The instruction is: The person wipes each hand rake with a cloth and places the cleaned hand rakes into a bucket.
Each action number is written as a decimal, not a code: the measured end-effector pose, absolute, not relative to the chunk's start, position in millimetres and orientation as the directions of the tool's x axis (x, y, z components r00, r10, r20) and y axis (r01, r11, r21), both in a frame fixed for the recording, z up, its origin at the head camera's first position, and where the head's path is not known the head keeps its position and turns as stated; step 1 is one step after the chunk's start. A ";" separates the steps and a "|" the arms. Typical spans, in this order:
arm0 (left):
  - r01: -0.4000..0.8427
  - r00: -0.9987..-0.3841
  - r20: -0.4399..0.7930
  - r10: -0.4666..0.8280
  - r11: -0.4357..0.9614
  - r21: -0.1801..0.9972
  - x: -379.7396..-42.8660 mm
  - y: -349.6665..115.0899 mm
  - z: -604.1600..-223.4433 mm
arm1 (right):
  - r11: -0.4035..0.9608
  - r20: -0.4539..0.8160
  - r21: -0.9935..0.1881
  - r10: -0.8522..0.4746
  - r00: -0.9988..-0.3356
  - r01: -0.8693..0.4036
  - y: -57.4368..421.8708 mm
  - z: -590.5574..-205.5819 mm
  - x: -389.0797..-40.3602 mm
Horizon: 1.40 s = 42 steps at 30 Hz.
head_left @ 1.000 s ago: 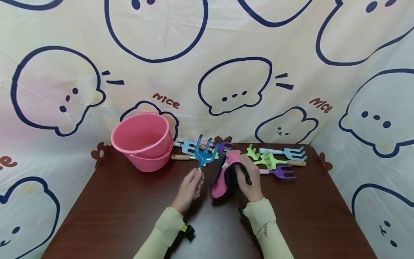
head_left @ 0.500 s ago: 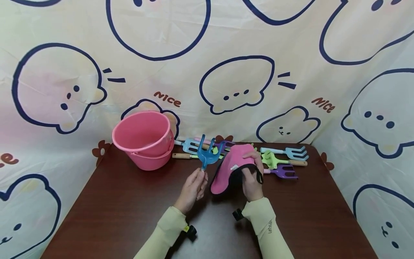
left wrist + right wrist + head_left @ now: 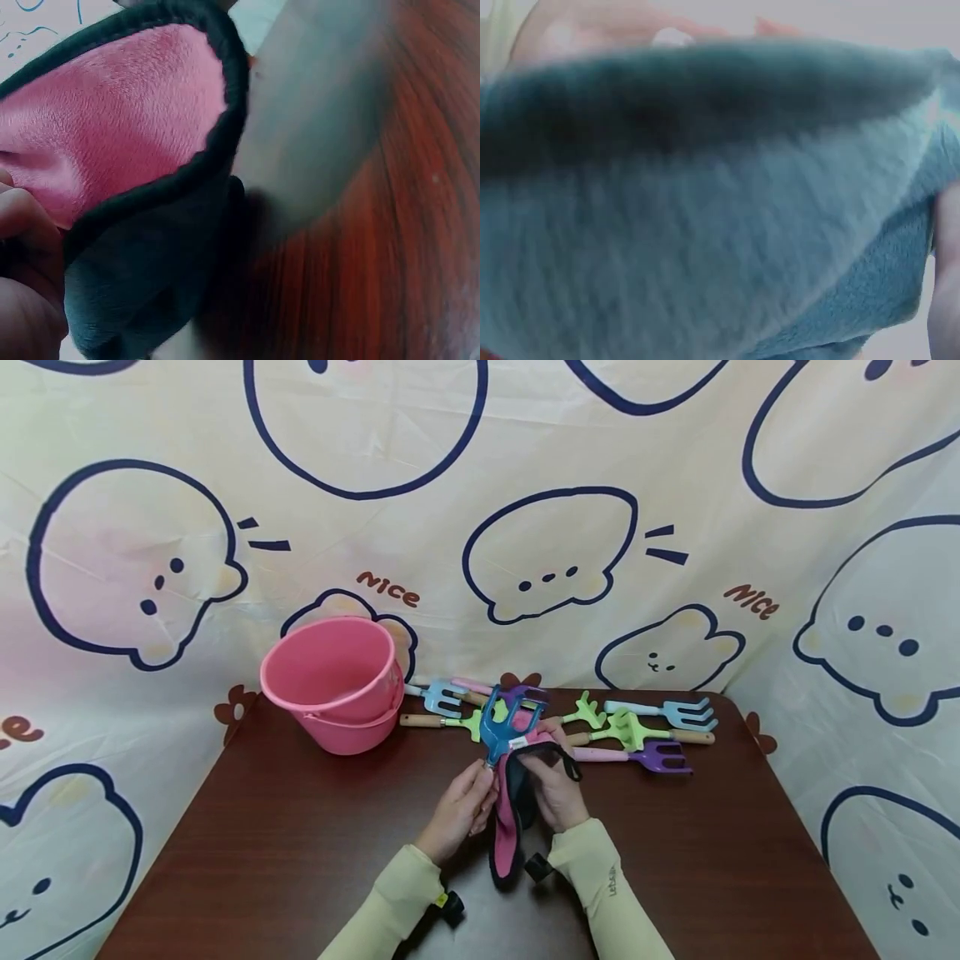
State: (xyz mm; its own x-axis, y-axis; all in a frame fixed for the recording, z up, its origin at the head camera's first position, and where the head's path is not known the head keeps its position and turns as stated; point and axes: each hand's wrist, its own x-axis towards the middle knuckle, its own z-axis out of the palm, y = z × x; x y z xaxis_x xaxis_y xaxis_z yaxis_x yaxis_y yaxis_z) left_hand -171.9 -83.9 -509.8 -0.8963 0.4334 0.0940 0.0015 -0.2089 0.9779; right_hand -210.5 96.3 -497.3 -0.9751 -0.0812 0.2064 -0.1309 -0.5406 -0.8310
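In the head view, my left hand (image 3: 459, 810) grips a small blue hand rake (image 3: 501, 731) just below its head, prongs pointing up and away. My right hand (image 3: 558, 789) holds a cloth (image 3: 507, 835), pink on one side and dark on the other, with black edging and a loop. Part of the cloth lies behind and beside the rake; its lower end hangs toward me. From the left wrist, the pink cloth side (image 3: 135, 112) fills much of the picture beside the fingers. The dark cloth side (image 3: 667, 247) covers most of the right wrist view, blurred.
Stacked pink buckets (image 3: 341, 727) stand at the back left of the brown table (image 3: 300, 860). Along its back edge lie several toy garden tools, among them a light-blue rake (image 3: 686, 715), a green one (image 3: 626, 728) and a purple fork (image 3: 662, 757).
The rake has moved right, up to the cloth. The cloth has swung from spread out at the right to hanging lower between my hands. Both hands have come closer together.
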 end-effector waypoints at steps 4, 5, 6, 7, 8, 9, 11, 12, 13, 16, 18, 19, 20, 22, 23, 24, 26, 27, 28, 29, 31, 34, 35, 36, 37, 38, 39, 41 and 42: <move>0.004 -0.901 0.067 0.429 -0.146 0.989 -172.9 -83.2 -512.0 | -0.471 0.059 -0.881 -0.002 -0.998 -0.051 95.0 -494.9 -214.2; 0.002 -0.901 0.058 0.431 -0.130 0.992 -173.5 -83.1 -513.0 | -0.454 0.041 -0.890 0.010 -0.999 -0.042 95.9 -494.5 -215.8; -0.004 -0.901 0.047 0.431 -0.115 0.993 -174.0 -83.0 -514.1 | -0.431 0.022 -0.902 0.025 -0.999 -0.031 97.0 -494.4 -217.3; -0.012 -0.902 0.033 0.430 -0.102 0.995 -174.3 -82.9 -514.9 | -0.407 0.021 -0.913 0.043 -0.999 -0.037 97.4 -494.1 -218.5; -0.018 -0.904 0.024 0.427 -0.092 0.996 -174.8 -83.0 -515.9 | -0.386 0.017 -0.922 0.063 -0.998 -0.040 97.8 -494.1 -219.4; -0.021 -0.905 0.018 0.424 -0.088 0.996 -175.2 -83.0 -516.5 | -0.365 0.020 -0.930 0.083 -0.996 -0.049 98.3 -494.0 -220.2; -0.031 -0.908 0.008 0.419 -0.085 0.996 -175.7 -83.0 -517.0 | -0.324 0.005 -0.945 0.123 -0.992 -0.045 99.5 -494.2 -221.5; -0.034 -0.909 0.004 0.417 -0.085 0.996 -175.9 -82.9 -517.2 | -0.305 -0.005 -0.952 0.140 -0.990 -0.039 100.0 -493.9 -221.7; -0.034 -0.909 0.003 0.416 -0.084 0.996 -176.2 -82.8 -517.4 | -0.289 -0.013 -0.957 0.154 -0.988 -0.032 100.5 -493.5 -221.7; -0.045 -0.908 -0.004 0.420 -0.087 0.995 -176.9 -82.8 -517.7 | -0.244 -0.031 -0.970 0.193 -0.981 -0.017 101.8 -492.6 -220.6; -0.061 -0.906 -0.018 0.422 -0.088 0.994 -177.3 -83.2 -517.9 | -0.231 -0.015 -0.972 0.213 -0.977 -0.036 102.2 -492.3 -219.9; -0.070 -0.905 -0.027 0.424 -0.086 0.994 -177.5 -83.6 -517.9 | -0.228 -0.001 -0.972 0.227 -0.974 -0.052 102.4 -492.6 -219.8; -0.079 -0.904 -0.037 0.425 -0.081 0.994 -177.7 -83.9 -517.8 | -0.228 0.017 -0.971 0.239 -0.971 -0.073 102.7 -493.1 -219.7; -0.090 -0.901 -0.055 0.431 -0.061 0.994 -178.2 -84.8 -517.3 | -0.240 0.058 -0.963 0.263 -0.963 -0.123 103.9 -494.3 -220.1; -0.094 -0.899 -0.063 0.434 -0.050 0.994 -178.6 -85.3 -517.2 | -0.244 0.076 -0.959 0.273 -0.959 -0.145 104.6 -494.9 -220.1; -0.095 -0.897 -0.069 0.436 -0.037 0.995 -179.0 -85.7 -517.1 | -0.244 0.092 -0.956 0.280 -0.955 -0.163 105.6 -495.5 -220.1; -0.088 -0.892 -0.075 0.446 -0.009 0.996 -179.8 -86.7 -516.7 | -0.238 0.119 -0.952 0.296 -0.948 -0.194 108.0 -496.2 -220.1; -0.085 -0.889 -0.078 0.452 0.005 0.996 -180.1 -87.1 -516.5 | -0.237 0.129 -0.950 0.301 -0.945 -0.205 109.3 -496.3 -219.9; -0.080 -0.886 -0.079 0.457 0.016 0.997 -180.5 -87.6 -516.7 | -0.237 0.137 -0.947 0.306 -0.942 -0.215 110.6 -496.3 -219.8; -0.075 -0.884 -0.079 0.462 0.027 0.997 -180.8 -87.9 -517.1 | -0.237 0.146 -0.945 0.309 -0.940 -0.225 111.8 -496.2 -219.7; -0.066 -0.877 -0.080 0.474 0.045 0.997 -181.2 -88.4 -517.6 | -0.247 0.164 -0.937 0.316 -0.934 -0.248 114.0 -495.6 -219.5; -0.065 -0.867 -0.089 0.490 0.065 0.996 -181.8 -88.8 -519.2 | -0.229 0.189 -0.933 0.340 -0.921 -0.276 116.6 -494.6 -219.2; -0.068 -0.865 -0.097 0.492 0.076 0.995 -181.9 -89.0 -519.5 | -0.197 0.206 -0.937 0.358 -0.911 -0.289 117.2 -494.2 -218.9; -0.072 -0.862 -0.104 0.497 0.083 0.994 -182.0 -89.2 -519.8 | -0.157 0.227 -0.940 0.377 -0.898 -0.303 117.8 -493.9 -218.5; -0.076 -0.859 -0.111 0.501 0.089 0.993 -181.9 -89.3 -520.1 | -0.106 0.253 -0.942 0.397 -0.882 -0.318 118.4 -493.8 -218.2; -0.081 -0.856 -0.117 0.504 0.093 0.992 -181.7 -89.6 -520.0 | -0.034 0.291 -0.942 0.418 -0.861 -0.335 118.8 -494.1 -218.1; -0.085 -0.854 -0.121 0.506 0.094 0.992 -181.6 -89.7 -520.2 | 0.045 0.341 -0.933 0.433 -0.835 -0.357 119.1 -494.0 -217.7; -0.092 -0.853 -0.123 0.506 0.086 0.992 -181.2 -89.8 -520.3 | 0.196 0.458 -0.889 0.442 -0.772 -0.415 119.7 -494.8 -217.7; -0.096 -0.853 -0.120 0.507 0.073 0.993 -181.1 -89.5 -520.5 | 0.266 0.518 -0.855 0.439 -0.734 -0.445 119.8 -495.5 -218.1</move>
